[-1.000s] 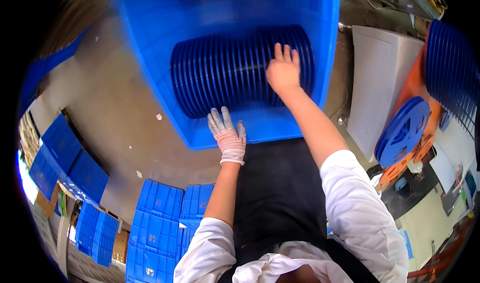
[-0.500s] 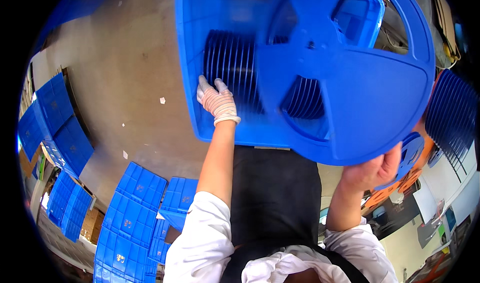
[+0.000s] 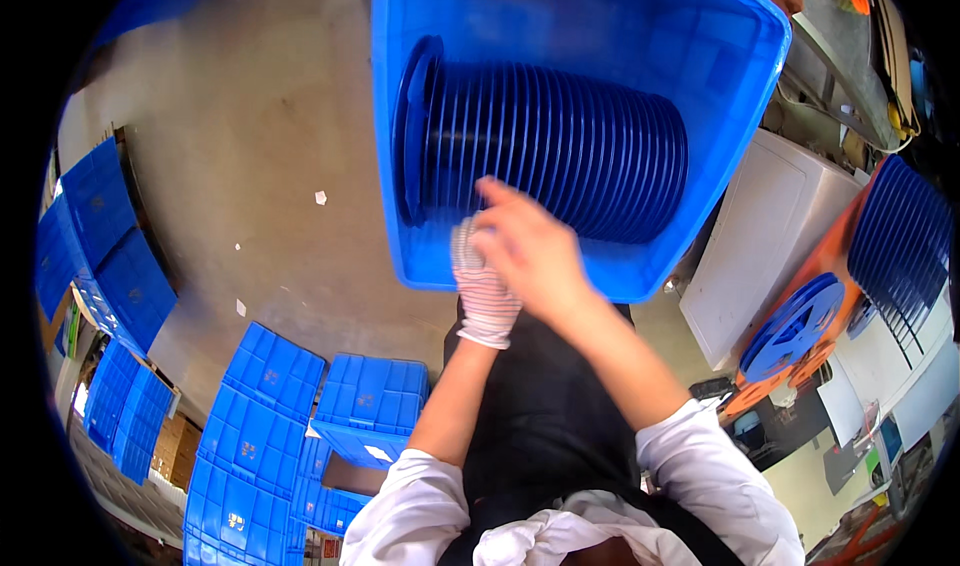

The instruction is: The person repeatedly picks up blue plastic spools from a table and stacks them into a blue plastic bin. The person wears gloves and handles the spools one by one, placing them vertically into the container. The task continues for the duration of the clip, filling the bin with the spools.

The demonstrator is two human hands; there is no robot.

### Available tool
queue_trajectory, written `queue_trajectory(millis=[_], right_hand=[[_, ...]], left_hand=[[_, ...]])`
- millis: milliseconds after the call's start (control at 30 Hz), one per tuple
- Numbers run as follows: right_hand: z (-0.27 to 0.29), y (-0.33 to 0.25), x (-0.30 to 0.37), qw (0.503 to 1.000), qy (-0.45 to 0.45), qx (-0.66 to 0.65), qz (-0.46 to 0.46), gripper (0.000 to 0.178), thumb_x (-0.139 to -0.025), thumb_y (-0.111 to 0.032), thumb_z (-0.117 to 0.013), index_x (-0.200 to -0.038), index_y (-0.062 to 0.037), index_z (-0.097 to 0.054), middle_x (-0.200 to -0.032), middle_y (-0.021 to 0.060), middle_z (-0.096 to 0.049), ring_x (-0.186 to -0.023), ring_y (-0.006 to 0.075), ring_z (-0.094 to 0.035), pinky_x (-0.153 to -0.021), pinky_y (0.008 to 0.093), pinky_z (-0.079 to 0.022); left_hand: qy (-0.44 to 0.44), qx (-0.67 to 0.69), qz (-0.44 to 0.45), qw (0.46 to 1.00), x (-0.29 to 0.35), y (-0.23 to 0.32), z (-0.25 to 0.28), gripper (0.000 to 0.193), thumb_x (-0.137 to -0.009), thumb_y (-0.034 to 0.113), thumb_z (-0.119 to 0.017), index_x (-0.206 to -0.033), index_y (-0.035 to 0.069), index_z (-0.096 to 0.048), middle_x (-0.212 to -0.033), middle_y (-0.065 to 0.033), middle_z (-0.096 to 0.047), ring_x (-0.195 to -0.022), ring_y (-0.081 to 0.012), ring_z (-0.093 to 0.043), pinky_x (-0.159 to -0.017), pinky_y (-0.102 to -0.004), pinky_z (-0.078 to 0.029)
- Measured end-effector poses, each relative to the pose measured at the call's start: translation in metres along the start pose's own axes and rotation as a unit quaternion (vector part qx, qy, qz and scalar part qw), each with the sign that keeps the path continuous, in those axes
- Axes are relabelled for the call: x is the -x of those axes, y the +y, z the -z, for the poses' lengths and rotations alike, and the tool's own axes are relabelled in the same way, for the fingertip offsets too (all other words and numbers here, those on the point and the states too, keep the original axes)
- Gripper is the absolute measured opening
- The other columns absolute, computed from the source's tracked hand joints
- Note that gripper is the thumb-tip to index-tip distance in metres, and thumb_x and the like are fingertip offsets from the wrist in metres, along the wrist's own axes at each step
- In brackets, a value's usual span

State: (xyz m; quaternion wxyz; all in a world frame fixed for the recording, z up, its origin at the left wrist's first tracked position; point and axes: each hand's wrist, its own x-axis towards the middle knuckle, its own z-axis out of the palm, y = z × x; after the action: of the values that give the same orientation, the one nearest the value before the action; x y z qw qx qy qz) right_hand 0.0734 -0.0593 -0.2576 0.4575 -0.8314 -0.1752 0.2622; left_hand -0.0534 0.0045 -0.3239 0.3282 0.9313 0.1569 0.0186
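A deep blue plastic crate (image 3: 740,56) stands in front of me. A long row of dark blue reels (image 3: 560,146) stands on edge inside it, side by side. At the row's left end one reel (image 3: 415,131) leans, slightly apart from the others. My left hand (image 3: 488,301), in a striped glove, is over the crate's near rim, its fingers partly covered. Across it lies my bare right hand (image 3: 535,251), blurred, fingers apart and nothing held, the index finger pointing toward the reels.
Stacked blue crates (image 3: 255,426) stand at the lower left, and more blue crates (image 3: 105,206) at the far left. On the right are a white box-like cabinet (image 3: 755,236), a flat blue reel (image 3: 795,326) on an orange surface, and a rack of dark reels (image 3: 900,236).
The large blue reel my right hand held up has left that hand; a reel now stands at the row's left end. My right hand has moved left onto my left hand, which has drawn back.
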Motion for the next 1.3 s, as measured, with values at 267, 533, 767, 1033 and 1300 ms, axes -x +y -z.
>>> queue_trajectory(millis=[267,533,767,1033,1300], right_hand=[[0.079,0.157,0.031,0.937,0.166,0.299,-0.067,0.056,-0.087,-0.018,-0.068,-0.136,-0.0027,-0.047,-0.151,0.0219,-0.035,-0.141,0.0417,-0.032,-0.113,0.0489,-0.03],[0.023,0.197,0.066,0.916,0.123,0.327,-0.197,0.092,-0.091,-0.044,-0.061,-0.155,-0.0028,-0.01,-0.161,0.0218,-0.003,-0.148,0.0441,0.002,-0.114,0.0643,-0.003],[0.047,0.182,0.121,0.945,0.099,0.26,-0.173,0.085,-0.086,-0.02,-0.069,-0.155,-0.0094,-0.019,-0.162,0.017,-0.011,-0.149,0.0397,-0.007,-0.117,0.0578,-0.009],[0.061,0.211,0.062,0.927,0.107,0.349,-0.084,0.073,-0.088,-0.036,-0.063,-0.152,-0.0213,-0.032,-0.16,0.009,-0.022,-0.148,0.0345,-0.016,-0.115,0.0601,-0.009],[0.047,0.231,0.081,0.91,0.088,0.39,-0.109,0.073,-0.087,-0.045,-0.064,-0.151,-0.028,-0.033,-0.158,0.005,-0.027,-0.147,0.03,-0.021,-0.116,0.0586,-0.016]], left_hand=[[0.064,-0.293,-0.014,0.954,-0.151,-0.047,0.015,0.065,-0.09,0.035,-0.057,-0.141,-0.001,-0.041,-0.144,-0.0309,-0.039,-0.134,-0.0484,-0.034,-0.113,-0.056,-0.024],[-0.072,-0.254,-0.039,0.964,-0.108,-0.078,-0.027,0.072,-0.09,0.037,-0.058,-0.145,-0.002,-0.034,-0.149,-0.0335,-0.028,-0.14,-0.0468,-0.026,-0.118,-0.0527,-0.017],[-0.035,-0.306,-0.022,0.951,-0.086,-0.057,-0.024,0.063,-0.091,0.032,-0.056,-0.143,0.0,-0.04,-0.147,-0.0317,-0.034,-0.138,-0.0494,-0.029,-0.116,-0.0565,-0.017],[-0.06,-0.314,-0.098,0.942,-0.129,-0.016,-0.07,0.052,-0.089,0.034,-0.054,-0.136,0.011,-0.053,-0.141,-0.0251,-0.045,-0.129,-0.0508,-0.036,-0.111,-0.0605,-0.023],[-0.058,-0.331,-0.097,0.937,-0.116,-0.031,-0.073,0.058,-0.085,0.037,-0.058,-0.137,0.012,-0.053,-0.141,-0.0227,-0.045,-0.129,-0.046,-0.038,-0.11,-0.06,-0.024]])
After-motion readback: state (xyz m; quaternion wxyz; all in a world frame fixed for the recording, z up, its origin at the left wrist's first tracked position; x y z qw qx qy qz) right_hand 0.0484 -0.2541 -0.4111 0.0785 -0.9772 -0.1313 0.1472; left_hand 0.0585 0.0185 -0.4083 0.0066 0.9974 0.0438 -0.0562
